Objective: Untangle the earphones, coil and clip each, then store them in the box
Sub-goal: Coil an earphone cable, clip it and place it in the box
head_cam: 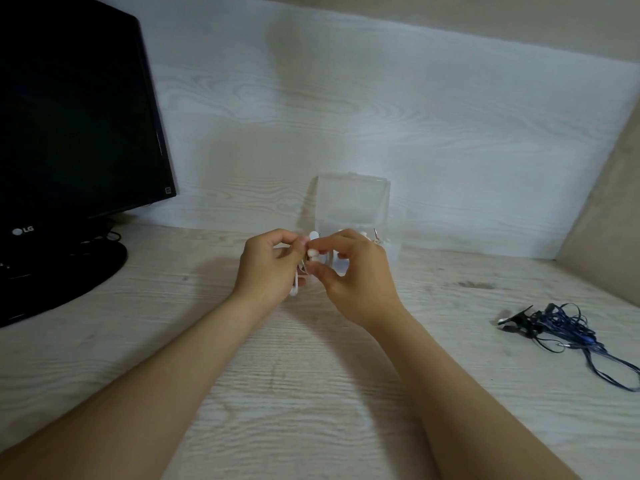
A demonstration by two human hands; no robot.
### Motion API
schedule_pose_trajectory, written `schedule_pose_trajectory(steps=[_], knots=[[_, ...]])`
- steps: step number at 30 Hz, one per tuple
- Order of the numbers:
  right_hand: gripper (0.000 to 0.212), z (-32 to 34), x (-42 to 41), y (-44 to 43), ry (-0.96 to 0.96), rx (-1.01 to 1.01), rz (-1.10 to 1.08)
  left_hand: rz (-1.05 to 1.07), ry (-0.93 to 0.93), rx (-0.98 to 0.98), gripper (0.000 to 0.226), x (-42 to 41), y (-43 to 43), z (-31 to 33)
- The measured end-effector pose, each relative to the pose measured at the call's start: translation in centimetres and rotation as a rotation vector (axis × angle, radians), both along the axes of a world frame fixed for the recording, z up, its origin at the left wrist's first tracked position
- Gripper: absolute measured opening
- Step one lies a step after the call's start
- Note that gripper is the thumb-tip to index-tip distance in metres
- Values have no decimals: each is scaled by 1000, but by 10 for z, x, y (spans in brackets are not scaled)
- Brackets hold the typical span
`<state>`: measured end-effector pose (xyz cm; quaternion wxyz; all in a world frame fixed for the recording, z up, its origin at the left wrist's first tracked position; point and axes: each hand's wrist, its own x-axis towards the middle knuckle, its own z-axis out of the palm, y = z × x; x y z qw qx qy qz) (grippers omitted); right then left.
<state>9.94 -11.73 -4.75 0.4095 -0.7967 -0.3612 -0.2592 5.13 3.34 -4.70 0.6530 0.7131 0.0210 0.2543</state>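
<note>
Holding item one, the white earphones (313,252), both hands are recorded close together just above the desk (311,393). The left hand (266,263) is curled, thumb and fingers closed round the bundle, and a loop of white cord is seen hanging out beneath its palm. The right hand (349,275) is likewise curled, its thumb and forefinger pinched on a white piece of the same earphones at the spot where the two hands meet; whether that piece is an earbud or a clip cannot be told. Item two, a clear plastic box (353,202), is placed directly behind the hands, its lid raised upright and its base partly hidden by the right hand. Small white objects and a bit of metal are glimpsed at its rim beyond the right knuckles, too indistinct to be identified. Item three, a tangle of dark blue earphones (568,330), is laid on the desk well to the right of the right hand, loose loops being trailed toward the near edge. A black clip (517,317) is seen at the end of the tangle nearest that hand. Item four, a black monitor (76,116) on a round stand, is located well to the left of the left hand and farther back, its screen dark.
</note>
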Motion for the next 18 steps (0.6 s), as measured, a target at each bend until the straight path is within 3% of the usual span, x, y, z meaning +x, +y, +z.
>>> schedule_pose_trajectory(steps=[5,8,12,16,18], knots=[[28,-1,2,-2,23,34,-24,-121,58,-40,27,2,-4,3],[27,-1,4,-4,35,58,-29,-230,67,-78,18,1,-6,4],[26,-1,3,-3,23,79,-23,-319,63,-89,23,0,-7,2],[25,0,1,-1,-10,75,-30,-325,52,-92,22,0,-7,4],[37,-1,2,-2,3,68,-52,-304,53,-75,23,3,-6,2]])
